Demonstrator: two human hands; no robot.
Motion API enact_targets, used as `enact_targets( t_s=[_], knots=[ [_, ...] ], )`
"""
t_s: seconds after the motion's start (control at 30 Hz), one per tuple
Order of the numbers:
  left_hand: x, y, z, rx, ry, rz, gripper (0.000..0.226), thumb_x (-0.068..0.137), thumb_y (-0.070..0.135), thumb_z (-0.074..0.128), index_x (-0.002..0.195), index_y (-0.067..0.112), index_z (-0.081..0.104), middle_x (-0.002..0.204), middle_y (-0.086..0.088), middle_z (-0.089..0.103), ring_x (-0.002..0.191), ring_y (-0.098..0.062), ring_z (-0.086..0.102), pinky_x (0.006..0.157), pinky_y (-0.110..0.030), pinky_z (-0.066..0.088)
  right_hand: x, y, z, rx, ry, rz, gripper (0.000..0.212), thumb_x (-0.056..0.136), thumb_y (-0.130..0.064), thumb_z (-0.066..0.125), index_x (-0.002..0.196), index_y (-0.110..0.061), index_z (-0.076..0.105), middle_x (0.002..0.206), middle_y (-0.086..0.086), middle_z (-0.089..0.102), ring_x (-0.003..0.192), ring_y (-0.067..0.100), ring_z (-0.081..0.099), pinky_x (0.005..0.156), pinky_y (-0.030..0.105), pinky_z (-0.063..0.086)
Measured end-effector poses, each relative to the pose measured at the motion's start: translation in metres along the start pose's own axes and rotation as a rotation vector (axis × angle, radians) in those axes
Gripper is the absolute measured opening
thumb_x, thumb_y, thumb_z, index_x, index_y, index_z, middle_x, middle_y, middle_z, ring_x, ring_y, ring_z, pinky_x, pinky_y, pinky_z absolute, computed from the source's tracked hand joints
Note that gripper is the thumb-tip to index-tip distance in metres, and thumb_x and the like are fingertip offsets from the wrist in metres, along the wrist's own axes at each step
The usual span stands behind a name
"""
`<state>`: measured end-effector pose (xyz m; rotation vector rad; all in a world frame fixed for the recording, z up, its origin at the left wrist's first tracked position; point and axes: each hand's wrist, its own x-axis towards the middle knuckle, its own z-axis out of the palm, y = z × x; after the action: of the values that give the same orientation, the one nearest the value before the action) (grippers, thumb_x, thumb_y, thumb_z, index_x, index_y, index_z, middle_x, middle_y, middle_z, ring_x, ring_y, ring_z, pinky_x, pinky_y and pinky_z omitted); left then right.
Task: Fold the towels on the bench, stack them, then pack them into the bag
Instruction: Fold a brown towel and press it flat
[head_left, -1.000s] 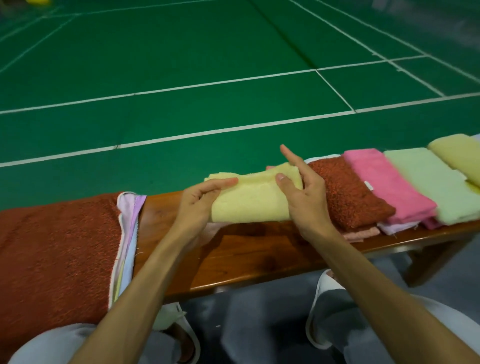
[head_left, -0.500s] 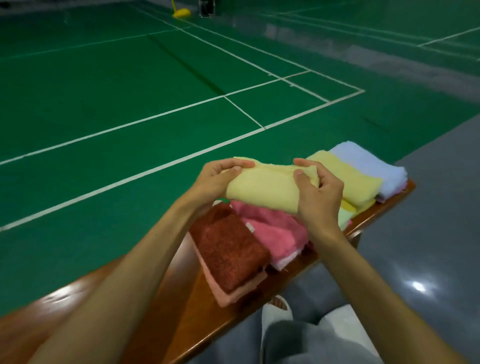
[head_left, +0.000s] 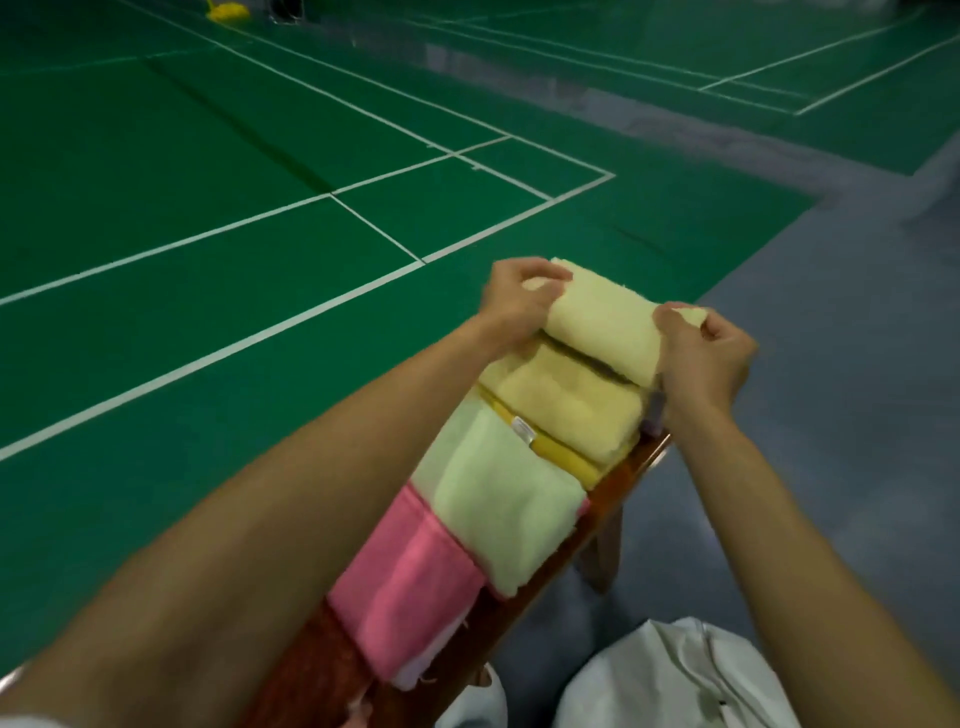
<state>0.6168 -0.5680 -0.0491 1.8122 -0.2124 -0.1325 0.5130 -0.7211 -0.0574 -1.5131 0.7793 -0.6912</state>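
Folded pale yellow towel (head_left: 602, 325) — a thick, soft pad, held over the far end of the counter (head_left: 623, 483), just above the last towels in the row. Impossible to tell whether touching them yet.

Judged as the stacking step: setting this one onto the folded row. To do it well:
- Lower it flat, both ends level.
- Line the long edges up with the yellow towel (head_left: 571, 410) underneath.
- Let go only after full contact, given loose terry's habit of springing open if dropped.
- Press lightly afterwards to settle the fold.
- Mind the counter's end close by, with the risk of an overhang tipping the pile to the floor.

Left hand (head_left: 511, 301) clamped on the towel's left end, fingers curled over the top edge, thumb not clearly seen. Right hand (head_left: 706, 353) gripping the right end likewise, fingers bunched round a corner of cloth. Nothing else in either hand.

Nearer along the counter, overlapping like tiles: pale green towel (head_left: 498, 499), pink towel (head_left: 410, 587), then a rust-red towel (head_left: 311, 670), partly behind the left forearm. Below right, white fabric (head_left: 675, 675) — bag or clothing, hard to say which. Beyond all this, green court floor (head_left: 208, 208) with white lines.
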Motion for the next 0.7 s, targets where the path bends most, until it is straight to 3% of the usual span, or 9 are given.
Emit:
enact_targets(
  t_s=[0.1, 0.17, 0.23, 0.33, 0.4, 0.53, 0.7],
  knots=[
    [-0.003, -0.028, 0.031, 0.382, 0.025, 0.084, 0.017, 0.103, 0.027, 0.060, 0.108, 0.029, 0.076, 0.127, 0.002, 0.066, 0.124, -0.019, 0.055, 0.100, -0.031, 0.040, 0.008, 0.036, -0.003, -0.302, 0.000, -0.228, 0.018, 0.085, -0.029, 0.067, 0.075, -0.016, 0.062, 0.072, 0.000, 0.057, 0.065, 0.018, 0.050, 0.064, 0.033, 0.038],
    [-0.007, -0.036, 0.038, 0.529, 0.062, 0.154, 0.019, 0.105, 0.036, 0.053, 0.114, 0.036, 0.070, 0.123, 0.002, 0.057, 0.118, -0.020, 0.051, 0.101, -0.040, 0.039, 0.010, 0.047, -0.004, -0.501, 0.029, -0.375, 0.018, 0.090, -0.032, 0.062, 0.098, -0.017, 0.070, 0.100, 0.010, 0.063, 0.095, 0.028, 0.056, 0.075, 0.037, 0.042],
    [-0.007, -0.039, 0.037, 0.598, 0.038, 0.172, 0.023, 0.106, 0.043, 0.048, 0.119, 0.040, 0.065, 0.130, 0.000, 0.051, 0.123, -0.024, 0.047, 0.105, -0.046, 0.036, 0.015, 0.051, -0.005, -0.616, 0.027, -0.362, 0.030, 0.093, -0.034, 0.058, 0.119, -0.024, 0.069, 0.122, 0.010, 0.060, 0.119, 0.032, 0.048, 0.088, 0.040, 0.044],
    [-0.008, -0.039, 0.032, 0.689, -0.064, 0.157, 0.029, 0.107, 0.050, 0.039, 0.128, 0.043, 0.058, 0.149, -0.006, 0.039, 0.137, -0.029, 0.038, 0.112, -0.052, 0.026, 0.021, 0.056, -0.008, -0.544, -0.117, -0.201, 0.044, 0.095, -0.041, 0.050, 0.135, -0.029, 0.061, 0.135, 0.010, 0.056, 0.130, 0.034, 0.043, 0.105, 0.048, 0.044],
    [-0.012, -0.034, 0.029, 0.720, -0.121, 0.135, 0.036, 0.108, 0.052, 0.033, 0.136, 0.045, 0.054, 0.160, -0.008, 0.028, 0.145, -0.033, 0.029, 0.119, -0.058, 0.018, 0.024, 0.053, -0.011, -0.528, -0.219, -0.117, 0.052, 0.092, -0.045, 0.044, 0.140, -0.029, 0.055, 0.136, 0.011, 0.057, 0.130, 0.036, 0.046, 0.106, 0.049, 0.044],
    [-0.042, -0.012, 0.014, 0.736, -0.142, 0.178, 0.046, 0.109, 0.053, 0.025, 0.150, 0.048, 0.045, 0.171, -0.007, 0.006, 0.156, -0.034, 0.008, 0.123, -0.066, 0.001, 0.027, 0.026, -0.024, -0.463, -0.309, -0.027, 0.064, 0.091, -0.046, 0.054, 0.151, -0.028, 0.045, 0.147, 0.008, 0.053, 0.135, 0.034, 0.049, 0.112, 0.052, 0.043],
    [-0.113, 0.015, -0.033, 0.749, -0.109, 0.271, 0.043, 0.110, 0.047, 0.035, 0.150, 0.042, 0.047, 0.167, -0.007, 0.021, 0.151, -0.031, 0.022, 0.122, -0.056, 0.017, -0.013, -0.017, -0.044, -0.602, -0.359, -0.296, 0.069, 0.100, -0.054, 0.054, 0.159, -0.026, 0.032, 0.165, 0.006, 0.031, 0.152, 0.030, 0.023, 0.123, 0.053, 0.023]
  ],
)
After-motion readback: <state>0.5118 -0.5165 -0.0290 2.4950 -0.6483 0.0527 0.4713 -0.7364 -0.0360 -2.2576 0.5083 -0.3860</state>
